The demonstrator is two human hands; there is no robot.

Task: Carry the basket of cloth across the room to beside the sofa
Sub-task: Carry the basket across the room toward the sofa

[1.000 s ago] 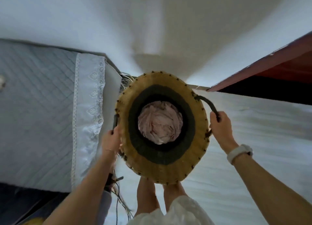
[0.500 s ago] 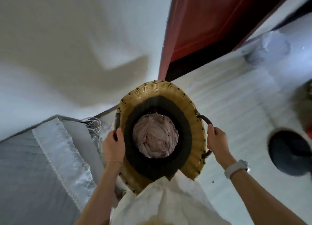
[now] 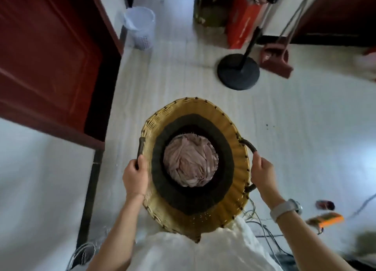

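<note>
Basket (image 3: 195, 207) carried over the floor (image 3: 295, 148), in front of the body.

Left hand (image 3: 135, 178) and right hand (image 3: 264, 176) each clenched on a side handle. Best kept level, close to the body, passing well clear of the fan base (image 3: 238, 71) and the cables (image 3: 262, 228) near the feet. Woven, yellow rim, dark inner band, crumpled pink cloth (image 3: 190, 163) deep at the bottom. No sofa in view.

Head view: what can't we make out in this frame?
- Sofa: not in the head view, so the remaining distance is unknown.
- Basket underside and the floor beneath it: hidden by the basket itself.
- Lower cloth: covered by its top folds.
- Left hand and right hand finger grip: curled around the handles, out of sight.
- Orange item by the right wrist: blurred.
</note>
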